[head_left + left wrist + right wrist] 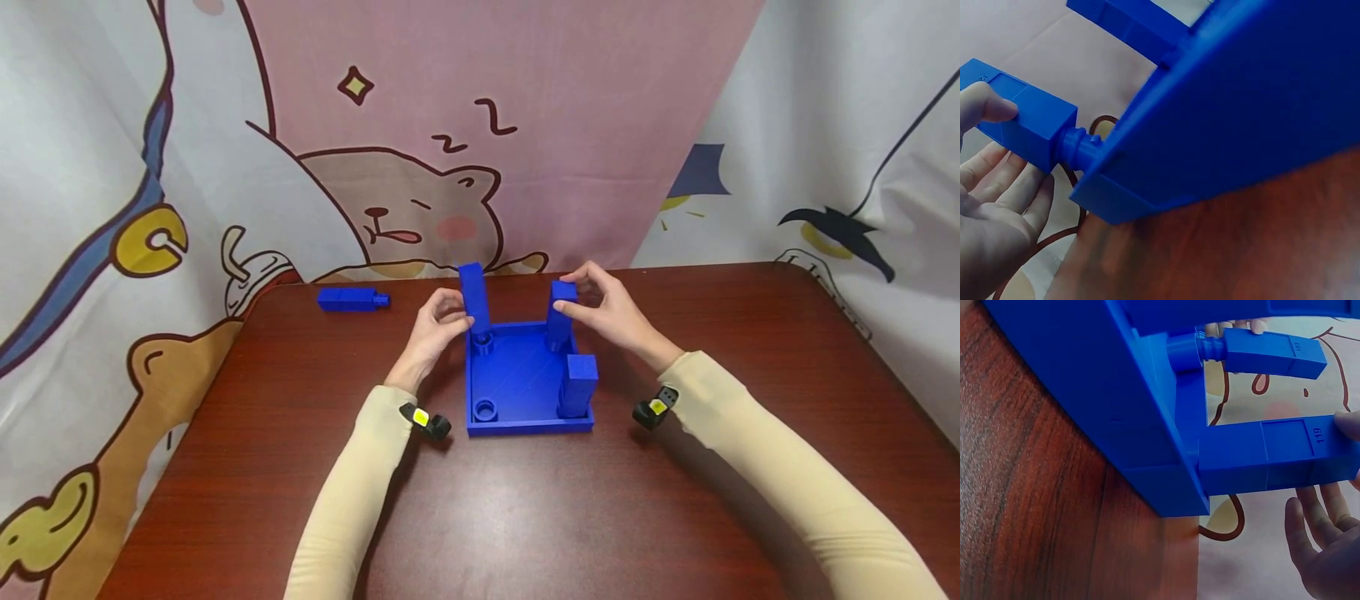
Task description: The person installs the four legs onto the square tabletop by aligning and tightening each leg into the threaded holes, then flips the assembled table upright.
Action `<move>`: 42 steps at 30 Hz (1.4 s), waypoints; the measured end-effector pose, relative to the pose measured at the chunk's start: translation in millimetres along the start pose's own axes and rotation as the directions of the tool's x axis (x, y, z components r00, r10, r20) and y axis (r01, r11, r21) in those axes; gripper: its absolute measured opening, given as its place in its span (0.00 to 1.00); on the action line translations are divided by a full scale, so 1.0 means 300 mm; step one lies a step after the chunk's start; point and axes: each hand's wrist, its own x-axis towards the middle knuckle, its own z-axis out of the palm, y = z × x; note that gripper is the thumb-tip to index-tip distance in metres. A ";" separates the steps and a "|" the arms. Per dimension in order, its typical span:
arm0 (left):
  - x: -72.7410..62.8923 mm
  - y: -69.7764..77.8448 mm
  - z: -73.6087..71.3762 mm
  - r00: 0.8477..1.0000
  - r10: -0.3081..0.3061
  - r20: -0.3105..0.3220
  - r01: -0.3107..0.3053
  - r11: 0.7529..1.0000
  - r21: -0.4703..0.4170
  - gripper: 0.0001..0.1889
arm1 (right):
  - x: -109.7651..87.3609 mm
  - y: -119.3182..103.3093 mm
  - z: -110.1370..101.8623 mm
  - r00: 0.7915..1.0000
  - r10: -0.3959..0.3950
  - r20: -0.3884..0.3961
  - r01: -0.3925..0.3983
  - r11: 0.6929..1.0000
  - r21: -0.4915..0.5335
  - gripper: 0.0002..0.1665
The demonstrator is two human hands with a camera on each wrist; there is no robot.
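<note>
A square blue plastic base (521,375) with a raised rim lies on the table. My left hand (433,327) pinches a square blue leg (474,296), which leans slightly over the back-left round socket (484,343). In the left wrist view, the leg's narrow ridged end (1079,149) shows at the base's edge. My right hand (611,312) grips the top of the back-right leg (562,304) between thumb and fingers. That leg, marked 119 (1272,450) in the right wrist view, stands upright at its corner. A third leg (579,385) stands at the front right. The front-left socket (485,409) holds nothing.
Another blue leg (348,300) lies on its side at the table's back left, its narrow end facing right. A printed cloth (600,108) hangs along the back edge of the dark wooden table (510,517).
</note>
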 end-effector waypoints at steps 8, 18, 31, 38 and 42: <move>-0.024 0.022 -0.012 0.995 0.045 0.090 -0.060 0.983 0.174 0.17 | -0.020 -0.117 -0.007 1.000 0.014 0.013 -0.014 1.000 -0.025 0.18; -0.029 0.010 -0.023 0.984 0.067 0.164 -0.116 0.942 0.314 0.20 | -0.016 -0.089 -0.005 1.000 0.011 0.008 -0.011 1.000 -0.021 0.18; -0.037 0.107 0.006 0.975 0.206 0.087 -0.223 0.924 0.312 0.23 | 0.000 0.033 0.003 1.000 0.006 -0.004 -0.006 1.000 -0.004 0.20; -0.048 0.168 0.077 0.973 0.226 -0.041 -0.182 0.867 0.464 0.19 | -0.001 0.033 0.005 1.000 0.013 -0.006 -0.013 1.000 -0.002 0.20; -0.051 0.171 0.101 0.964 0.247 -0.099 -0.159 0.835 0.527 0.19 | 0.000 0.024 0.009 1.000 0.024 -0.006 -0.024 1.000 -0.001 0.20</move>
